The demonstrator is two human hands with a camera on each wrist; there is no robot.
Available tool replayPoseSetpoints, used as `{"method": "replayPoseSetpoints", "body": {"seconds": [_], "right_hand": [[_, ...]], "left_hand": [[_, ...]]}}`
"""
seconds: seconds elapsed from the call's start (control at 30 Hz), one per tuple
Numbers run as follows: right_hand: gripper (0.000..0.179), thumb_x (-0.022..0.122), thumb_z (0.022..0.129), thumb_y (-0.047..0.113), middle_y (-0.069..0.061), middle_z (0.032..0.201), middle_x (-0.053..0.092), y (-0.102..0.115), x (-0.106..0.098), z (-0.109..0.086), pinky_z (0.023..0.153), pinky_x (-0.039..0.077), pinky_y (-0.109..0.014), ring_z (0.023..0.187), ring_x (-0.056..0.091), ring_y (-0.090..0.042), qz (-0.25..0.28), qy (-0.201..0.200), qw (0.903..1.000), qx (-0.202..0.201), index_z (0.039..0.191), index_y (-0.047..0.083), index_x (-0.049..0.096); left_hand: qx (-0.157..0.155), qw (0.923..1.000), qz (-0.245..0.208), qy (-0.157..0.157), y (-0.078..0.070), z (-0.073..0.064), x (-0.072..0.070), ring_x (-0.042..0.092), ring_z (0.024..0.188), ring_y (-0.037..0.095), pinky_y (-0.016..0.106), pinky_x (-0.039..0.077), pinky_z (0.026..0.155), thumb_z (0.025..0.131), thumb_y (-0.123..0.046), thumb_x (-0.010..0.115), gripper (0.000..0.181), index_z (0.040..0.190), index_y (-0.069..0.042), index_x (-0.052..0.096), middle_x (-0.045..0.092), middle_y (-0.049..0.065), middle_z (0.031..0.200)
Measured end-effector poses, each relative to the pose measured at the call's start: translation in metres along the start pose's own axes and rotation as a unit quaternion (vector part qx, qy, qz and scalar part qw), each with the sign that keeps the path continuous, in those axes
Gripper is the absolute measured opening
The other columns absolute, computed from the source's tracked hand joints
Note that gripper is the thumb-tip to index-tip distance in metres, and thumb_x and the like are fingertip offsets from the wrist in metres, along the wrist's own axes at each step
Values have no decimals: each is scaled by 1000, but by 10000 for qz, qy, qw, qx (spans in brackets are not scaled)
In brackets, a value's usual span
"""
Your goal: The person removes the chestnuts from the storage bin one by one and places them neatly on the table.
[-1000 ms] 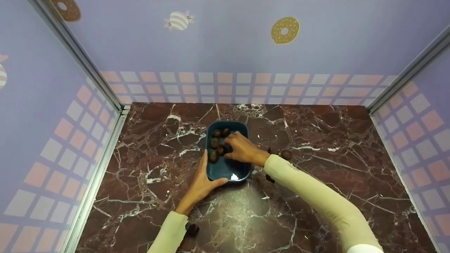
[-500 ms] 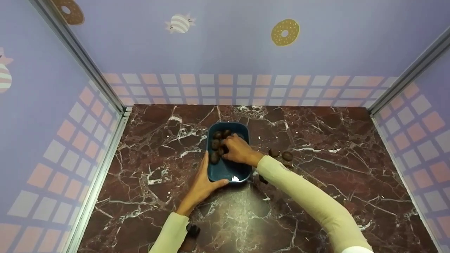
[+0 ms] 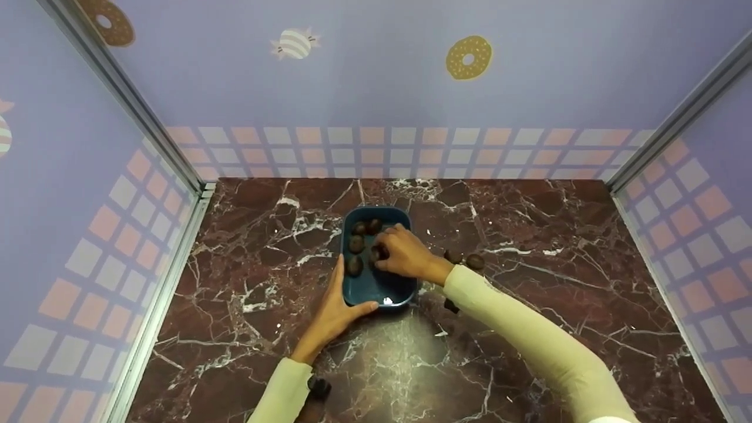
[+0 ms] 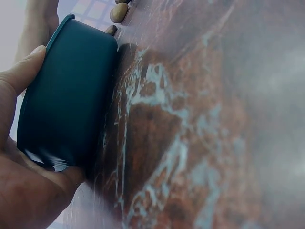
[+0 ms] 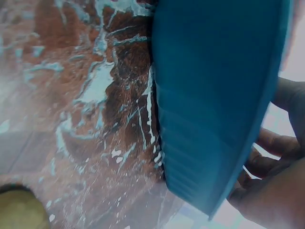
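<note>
A deep blue rectangular box [image 3: 385, 291] stands on the marbled surface; several dark brown oval, egg-sized pieces [image 3: 354, 265] lie along its left and far sides. My left hand [image 3: 332, 311] holds the box's near-left corner, fingers along the left wall and thumb at the near rim; the left wrist view shows the box's wall [image 4: 71, 90] between them. Inside the box, my right hand [image 3: 405, 252] pinches one brown oval piece [image 3: 377, 254], partly hidden by the fingers. In the right wrist view the wall [image 5: 209, 95] hides the fingertips.
Right of the box, a loose brown piece [image 3: 474, 261] lies beside another [image 3: 452, 257] near the right sleeve. A tan-olive piece [image 5: 21, 210] shows in the right wrist view's corner. Patterned walls [image 3: 382, 88] enclose the surface at the back and both sides.
My right hand, with its fingers on a brown piece, has shifted slightly right, away from the pieces along the box's left side. My left hand stays at the corner.
</note>
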State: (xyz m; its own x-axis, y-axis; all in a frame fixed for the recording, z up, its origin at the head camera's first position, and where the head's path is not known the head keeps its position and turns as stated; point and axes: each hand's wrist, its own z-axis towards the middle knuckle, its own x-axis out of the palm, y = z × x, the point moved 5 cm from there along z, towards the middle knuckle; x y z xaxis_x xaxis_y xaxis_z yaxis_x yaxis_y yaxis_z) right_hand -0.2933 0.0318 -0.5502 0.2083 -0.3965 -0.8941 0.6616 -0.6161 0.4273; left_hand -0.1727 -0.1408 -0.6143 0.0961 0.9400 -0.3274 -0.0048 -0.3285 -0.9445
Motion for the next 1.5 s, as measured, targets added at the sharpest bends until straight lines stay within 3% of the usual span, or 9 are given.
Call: {"method": "replayPoseSetpoints", "body": {"seconds": [0.2,0.47,0.87,1.1,1.5], "right_hand": [[40,93,90,23,-14,113,75,-3,-12,-16,98,56,-50,107,62,-33,220,-78,9996,182,121,2,80],[42,92,89,23,-15,123,75,-9,-28,-41,100,56,-52,113,62,-33,365,-271,9988,187,123,2,79],[42,94,82,16,-13,111,77,-28,-42,-91,97,56,-49,107,63,-33,406,-801,9960,16,118,0,80],[41,94,83,15,-10,108,75,-42,-52,-116,89,56,-45,104,60,-28,592,-803,9942,396,119,3,80],[41,95,82,10,-16,115,78,-80,-56,-151,99,52,-54,110,65,-37,926,-887,9859,1074,118,-2,80]], "left_hand": [[-113,9999,-61,45,3,-1,-1,4,169,43,68,17,131,89,-33,95,131,179,-15,1,0,20,184],[-148,9999,-59,22,2,-2,0,4,169,41,66,15,132,89,-33,95,131,179,-17,1,0,19,184],[-78,10000,-33,-11,2,-1,1,5,169,40,63,13,133,87,-30,97,133,179,-15,2,1,20,184],[-39,10000,-21,32,0,-1,1,4,169,40,65,14,133,89,-31,96,131,179,-16,1,1,18,185],[61,10000,-6,-10,0,0,0,8,169,43,66,17,132,87,-31,97,132,178,-10,4,4,23,184]]}}
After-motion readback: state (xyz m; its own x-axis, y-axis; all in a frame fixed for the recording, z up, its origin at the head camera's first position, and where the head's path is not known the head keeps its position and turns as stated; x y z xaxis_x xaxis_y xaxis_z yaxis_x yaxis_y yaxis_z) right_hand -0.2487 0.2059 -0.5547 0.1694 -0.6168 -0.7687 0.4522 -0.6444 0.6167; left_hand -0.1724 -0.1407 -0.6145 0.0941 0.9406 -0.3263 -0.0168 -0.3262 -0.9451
